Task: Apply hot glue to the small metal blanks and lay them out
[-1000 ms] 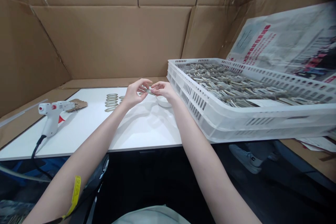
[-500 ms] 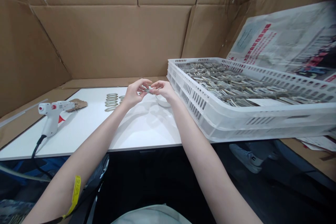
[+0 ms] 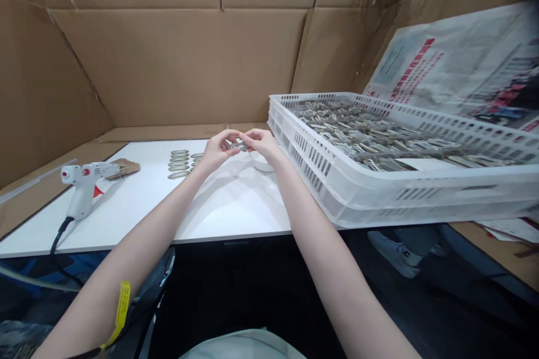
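Observation:
Between my two hands is a small metal piece (image 3: 239,146), held by the fingers of both. My left hand (image 3: 219,148) is closed on its left side, and my right hand (image 3: 260,143) grips it from the right. Just below my right hand sits a round white dish (image 3: 261,164), partly covered by the hand and wrist. Left of my left hand, similar oval metal pieces (image 3: 179,164) lie in a column on the white table (image 3: 236,207), with a second column partly hidden behind my left wrist.
A large white perforated crate (image 3: 337,190) full of metal pieces stands at the right. At the left lies a white glue gun (image 3: 84,185), its nozzle on a brown scrap (image 3: 126,167). Cardboard walls (image 3: 177,67) surround the table. A person's shoe (image 3: 391,252) shows below right.
The fingers of both hands have shifted slightly around the metal piece, and more of it shows between them. My left hand has moved a little.

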{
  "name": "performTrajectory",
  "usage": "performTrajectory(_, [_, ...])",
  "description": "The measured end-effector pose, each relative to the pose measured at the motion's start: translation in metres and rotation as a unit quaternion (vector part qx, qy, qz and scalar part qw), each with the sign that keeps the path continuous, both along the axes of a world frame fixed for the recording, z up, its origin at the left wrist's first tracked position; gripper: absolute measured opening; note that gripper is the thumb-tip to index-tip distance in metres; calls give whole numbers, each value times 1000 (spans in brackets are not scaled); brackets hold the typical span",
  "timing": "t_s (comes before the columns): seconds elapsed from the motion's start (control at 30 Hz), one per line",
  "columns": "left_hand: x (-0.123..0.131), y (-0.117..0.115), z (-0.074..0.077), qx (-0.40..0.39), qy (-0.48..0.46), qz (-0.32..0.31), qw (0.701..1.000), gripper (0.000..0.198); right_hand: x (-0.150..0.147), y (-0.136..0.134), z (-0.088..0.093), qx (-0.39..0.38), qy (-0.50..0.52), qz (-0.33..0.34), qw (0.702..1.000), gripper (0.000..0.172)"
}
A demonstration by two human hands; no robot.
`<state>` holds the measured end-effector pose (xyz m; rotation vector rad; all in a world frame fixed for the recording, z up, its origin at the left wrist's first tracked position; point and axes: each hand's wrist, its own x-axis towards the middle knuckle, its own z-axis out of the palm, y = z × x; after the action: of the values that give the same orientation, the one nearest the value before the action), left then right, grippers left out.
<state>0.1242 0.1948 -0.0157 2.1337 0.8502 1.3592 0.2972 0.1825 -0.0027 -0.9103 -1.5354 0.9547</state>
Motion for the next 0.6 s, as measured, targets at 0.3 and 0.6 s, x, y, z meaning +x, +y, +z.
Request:
performTrajectory(0.3, [-2,0,-1,-46,-44,-30,998,34,2,5,-4,30,-21,2,999,31])
performTrajectory(0.6, [-29,20,2,30,69,191,979,21,0,11,-6,50,-64,-119,990,14])
